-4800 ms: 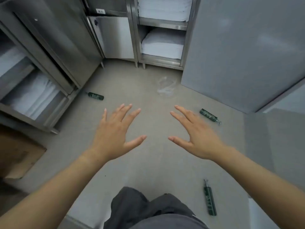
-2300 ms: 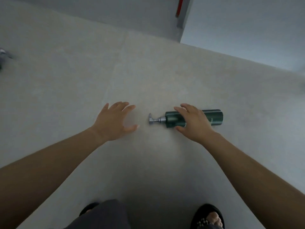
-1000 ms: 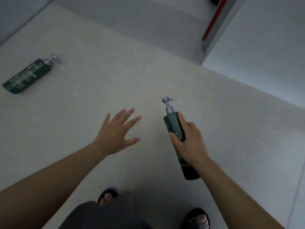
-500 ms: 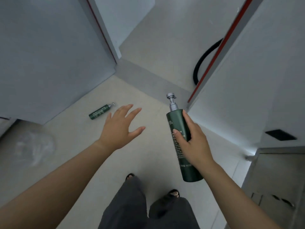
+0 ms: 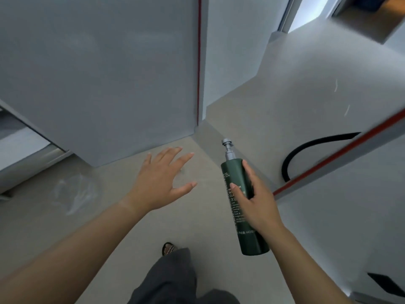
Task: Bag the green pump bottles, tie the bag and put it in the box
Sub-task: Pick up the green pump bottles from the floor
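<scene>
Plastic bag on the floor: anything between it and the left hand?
No: the head view shows only bare floor between the bag and the open left hand.

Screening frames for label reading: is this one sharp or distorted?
Head view: the green pump bottle in the right hand is fairly sharp, its small print unreadable; the red strip at right smears; the wide lens slants the walls; light soft.

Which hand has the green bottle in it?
The right hand: its fingers curl round the green pump bottle. The left hand is spread open and holds nothing.
</scene>
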`<action>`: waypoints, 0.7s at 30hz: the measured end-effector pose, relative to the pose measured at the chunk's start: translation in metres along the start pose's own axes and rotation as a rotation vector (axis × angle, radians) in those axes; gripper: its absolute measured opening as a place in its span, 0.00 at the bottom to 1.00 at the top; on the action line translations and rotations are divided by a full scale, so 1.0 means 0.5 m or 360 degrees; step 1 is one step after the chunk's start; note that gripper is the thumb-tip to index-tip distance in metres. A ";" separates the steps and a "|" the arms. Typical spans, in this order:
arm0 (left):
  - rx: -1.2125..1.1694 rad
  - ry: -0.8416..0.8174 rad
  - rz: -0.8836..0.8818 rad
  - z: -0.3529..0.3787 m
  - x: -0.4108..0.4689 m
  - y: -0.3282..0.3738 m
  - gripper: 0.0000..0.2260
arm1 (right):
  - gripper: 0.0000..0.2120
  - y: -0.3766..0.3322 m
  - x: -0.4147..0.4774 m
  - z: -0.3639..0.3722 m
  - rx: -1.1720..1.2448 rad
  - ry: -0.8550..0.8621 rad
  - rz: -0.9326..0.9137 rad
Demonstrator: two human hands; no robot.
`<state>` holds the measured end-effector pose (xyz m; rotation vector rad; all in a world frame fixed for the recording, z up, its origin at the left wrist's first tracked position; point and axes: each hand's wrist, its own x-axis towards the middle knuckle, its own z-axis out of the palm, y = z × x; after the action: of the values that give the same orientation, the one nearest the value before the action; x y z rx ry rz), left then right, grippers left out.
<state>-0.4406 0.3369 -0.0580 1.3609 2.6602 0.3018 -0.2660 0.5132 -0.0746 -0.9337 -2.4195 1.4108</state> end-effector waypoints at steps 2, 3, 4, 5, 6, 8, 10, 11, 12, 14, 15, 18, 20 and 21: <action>-0.0023 0.0002 -0.0015 -0.022 0.031 -0.060 0.33 | 0.30 -0.046 0.060 0.030 -0.0001 0.0010 -0.0052; -0.0029 0.0011 -0.0021 -0.033 0.046 -0.090 0.33 | 0.31 -0.068 0.089 0.044 0.0001 0.0010 -0.0074; -0.0026 0.0019 -0.0032 -0.044 0.061 -0.120 0.33 | 0.31 -0.088 0.118 0.060 0.0002 0.0006 -0.0092; -0.0015 0.0017 -0.0051 -0.053 0.073 -0.149 0.33 | 0.30 -0.105 0.146 0.076 0.0001 -0.0001 -0.0108; -0.0002 0.0015 -0.0081 -0.060 0.082 -0.177 0.33 | 0.30 -0.122 0.171 0.091 -0.0002 -0.0014 -0.0126; 0.0004 0.0029 -0.0171 -0.068 0.095 -0.232 0.34 | 0.30 -0.150 0.221 0.123 -0.0022 -0.0068 -0.0173; -0.0018 0.0034 -0.0274 -0.066 0.101 -0.282 0.33 | 0.30 -0.168 0.269 0.154 -0.0060 -0.0160 -0.0219; -0.0030 0.0032 -0.0330 -0.064 0.105 -0.305 0.33 | 0.30 -0.175 0.296 0.171 -0.0083 -0.0220 -0.0243; -0.0040 0.0032 -0.0382 -0.060 0.108 -0.325 0.33 | 0.31 -0.182 0.323 0.189 -0.0106 -0.0282 -0.0257; -0.0058 0.0031 -0.0465 -0.055 0.119 -0.360 0.33 | 0.31 -0.194 0.381 0.222 -0.0140 -0.0391 -0.0270; -0.0064 0.0029 -0.0498 -0.052 0.126 -0.374 0.32 | 0.31 -0.201 0.409 0.236 -0.0148 -0.0438 -0.0285; -0.0037 0.0038 -0.0642 -0.040 0.153 -0.415 0.32 | 0.31 -0.213 0.498 0.284 -0.0136 -0.0588 -0.0337; -0.0043 0.0046 -0.0804 -0.026 0.174 -0.438 0.32 | 0.32 -0.210 0.558 0.307 -0.0122 -0.0675 -0.0363; -0.0057 0.0059 -0.0894 -0.019 0.188 -0.449 0.32 | 0.32 -0.207 0.592 0.316 -0.0119 -0.0718 -0.0373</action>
<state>-0.6735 0.2839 -0.1057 0.5555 2.9014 0.3007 -0.6134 0.5426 -0.1149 -0.3480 -2.7994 1.5849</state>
